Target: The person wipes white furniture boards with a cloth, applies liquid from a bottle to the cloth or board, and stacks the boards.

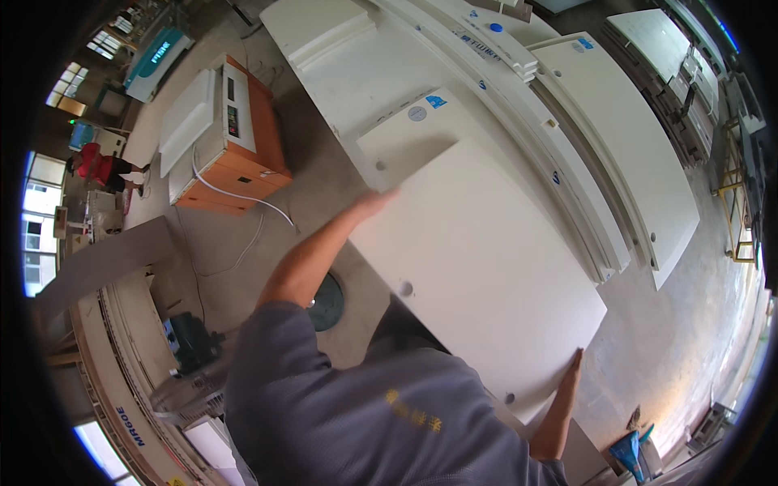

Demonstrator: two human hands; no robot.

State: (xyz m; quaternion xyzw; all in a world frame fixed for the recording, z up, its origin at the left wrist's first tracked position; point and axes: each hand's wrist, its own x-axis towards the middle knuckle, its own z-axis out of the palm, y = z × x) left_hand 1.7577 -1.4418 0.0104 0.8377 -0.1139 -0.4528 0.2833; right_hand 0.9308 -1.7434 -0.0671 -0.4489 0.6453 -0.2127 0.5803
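Note:
A large white board point(486, 251) with two round cup holes along its near edge lies across in front of my body. My left hand point(375, 204) grips its left edge, the fingers out of sight underneath. At the right end, my right hand point(572, 368) holds the board by its edge, the fingertips pointing up along it. The board's far corner overlaps another white board point(389, 146), which bears a blue sticker and a grey round label and rests on a stack of white panels point(348, 89).
Long white panels point(616, 146) are stacked at the far right. An orange and white machine cabinet point(235, 154) with a hose stands left. A dark round base point(327, 304) is on the floor by my left arm. Beyond, a person in red point(96, 166) is near the windows.

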